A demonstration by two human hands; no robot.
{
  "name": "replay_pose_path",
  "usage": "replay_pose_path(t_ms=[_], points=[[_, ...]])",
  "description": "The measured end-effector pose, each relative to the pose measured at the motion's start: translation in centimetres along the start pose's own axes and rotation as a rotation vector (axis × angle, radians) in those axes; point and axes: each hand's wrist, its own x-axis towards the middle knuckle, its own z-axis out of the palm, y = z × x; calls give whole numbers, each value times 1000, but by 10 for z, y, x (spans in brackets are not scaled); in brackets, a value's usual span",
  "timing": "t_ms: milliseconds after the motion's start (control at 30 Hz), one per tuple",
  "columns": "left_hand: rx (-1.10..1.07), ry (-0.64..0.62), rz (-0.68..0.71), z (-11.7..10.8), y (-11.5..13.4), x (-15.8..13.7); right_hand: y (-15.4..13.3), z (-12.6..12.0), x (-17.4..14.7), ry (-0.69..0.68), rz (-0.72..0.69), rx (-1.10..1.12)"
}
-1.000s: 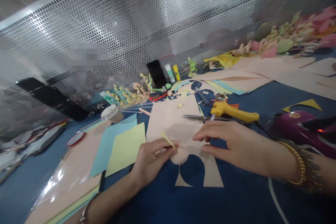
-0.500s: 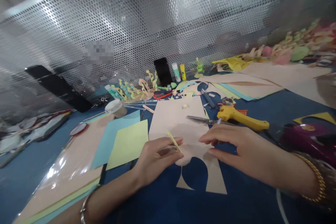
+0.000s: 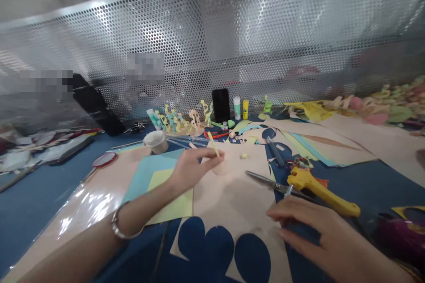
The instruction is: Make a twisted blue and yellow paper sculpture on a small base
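Note:
My left hand (image 3: 194, 166) pinches a thin yellow paper strip (image 3: 213, 142) that points up and away. A pale pink paper disc (image 3: 222, 170) shows under those fingertips; whether it is held too, I cannot tell. Below lies a pale pink paper sheet (image 3: 232, 194) with round pieces cut out of its near edge. My right hand (image 3: 315, 232) is at the sheet's right side, thumb and fingers apart, with nothing seen between them. Just beyond it are scissors (image 3: 265, 180) and a yellow-handled glue gun (image 3: 318, 192). A small yellow paper bit (image 3: 244, 156) rests on the sheet.
Blue paper (image 3: 141, 172) and yellow-green paper (image 3: 181, 201) lie left of the sheet. A white tub (image 3: 156, 142), small curled-paper figures (image 3: 179, 121), a phone (image 3: 221, 105) and glue sticks (image 3: 237, 108) stand toward the perforated metal panel (image 3: 199, 44). Paper scraps (image 3: 318, 135) spread at right.
My left hand has moved away from me over the sheet with the yellow strip, and the disc has shifted too. My right hand is lower in view. The camera view has tilted up.

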Motion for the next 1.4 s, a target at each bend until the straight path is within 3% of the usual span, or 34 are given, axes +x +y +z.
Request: replay_pose_path(t_ms=[167,300,533,900,1400], points=[[15,-55,56,23,-31,71,0,-1,2,-49,26,-11],[24,-175,56,50,-55,93,1,-3,5,-59,-3,-10],[14,-261,45,59,-70,89,2,-4,8,-95,16,19],[82,-289,52,60,-73,93,1,-4,6,-69,-25,-42],[253,-288,67,57,-64,91,2,0,7,-120,22,11]])
